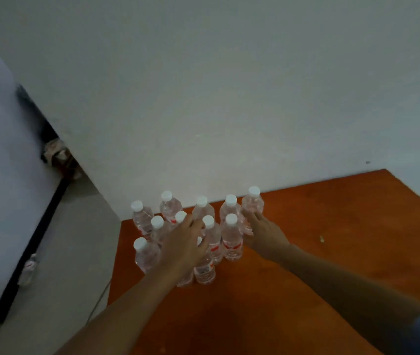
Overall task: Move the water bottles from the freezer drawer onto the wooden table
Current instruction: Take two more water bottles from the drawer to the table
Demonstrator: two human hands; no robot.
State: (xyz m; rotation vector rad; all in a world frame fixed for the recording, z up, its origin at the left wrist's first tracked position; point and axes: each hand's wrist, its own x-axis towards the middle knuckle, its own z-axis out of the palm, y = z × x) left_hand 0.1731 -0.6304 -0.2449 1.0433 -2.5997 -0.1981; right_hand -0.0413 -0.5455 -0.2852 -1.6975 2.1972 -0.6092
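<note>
Capped water bottles (231,237) stand upright, clustered at the wooden tabletop's (332,239) back corner, saving room. The left hand (186,244) seemingly wraps one bottle; the right hand (265,231) closes on the rightmost bottle (252,206).

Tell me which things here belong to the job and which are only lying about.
Job: clear plastic water bottles with white caps; orange-brown wooden table; left hand; right hand.
Lying about: small yellowish scrap on the table; lone bottle on the grey floor.
</note>
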